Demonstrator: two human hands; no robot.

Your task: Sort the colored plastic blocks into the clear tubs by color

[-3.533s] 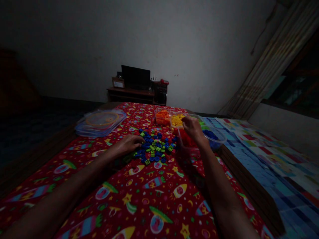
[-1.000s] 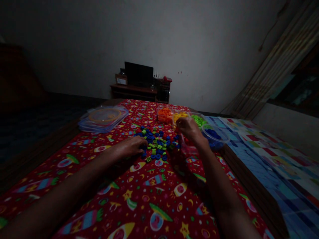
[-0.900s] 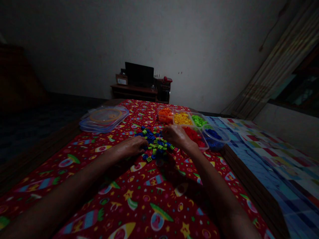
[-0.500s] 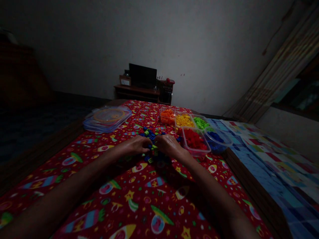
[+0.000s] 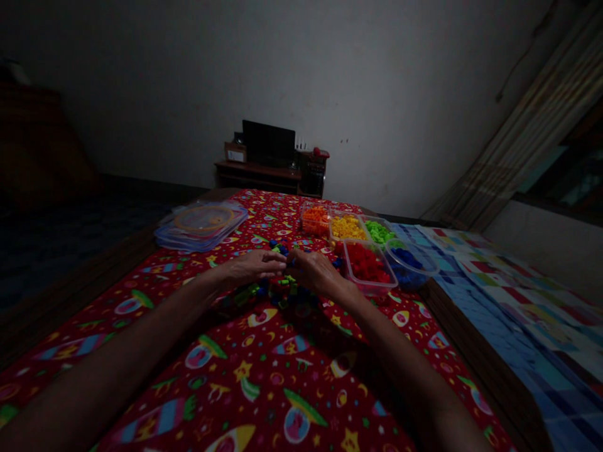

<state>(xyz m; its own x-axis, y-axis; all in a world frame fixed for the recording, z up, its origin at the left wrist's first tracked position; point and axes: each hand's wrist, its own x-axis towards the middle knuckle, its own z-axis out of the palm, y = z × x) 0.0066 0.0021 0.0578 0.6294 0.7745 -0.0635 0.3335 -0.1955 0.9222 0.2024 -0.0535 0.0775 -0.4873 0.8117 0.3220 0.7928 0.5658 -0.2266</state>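
Observation:
My left hand [image 5: 249, 267] and my right hand [image 5: 315, 274] meet fingertip to fingertip just above a loose pile of small blue and green bricks [image 5: 277, 290] on the red patterned cloth [image 5: 292, 376]. Both hands have their fingers curled into a pinch. The dim light hides what sits between the fingertips. Part of the pile lies in the shadow under my hands. Right of my right hand stands a clear tub of red bricks [image 5: 373, 290].
Behind the red tub stand tubs of orange [image 5: 315, 220], yellow [image 5: 347, 227], green [image 5: 379, 231] and blue [image 5: 407, 258] bricks. Stacked clear lids [image 5: 202, 223] lie at the back left. A patchwork cloth [image 5: 518, 301] covers the surface at right. A low cabinet with a screen [image 5: 268, 166] stands against the wall.
My right hand came back from over the tubs to the brick pile and met my left hand. Both hands have since lifted a little above the pile, fingertips together.

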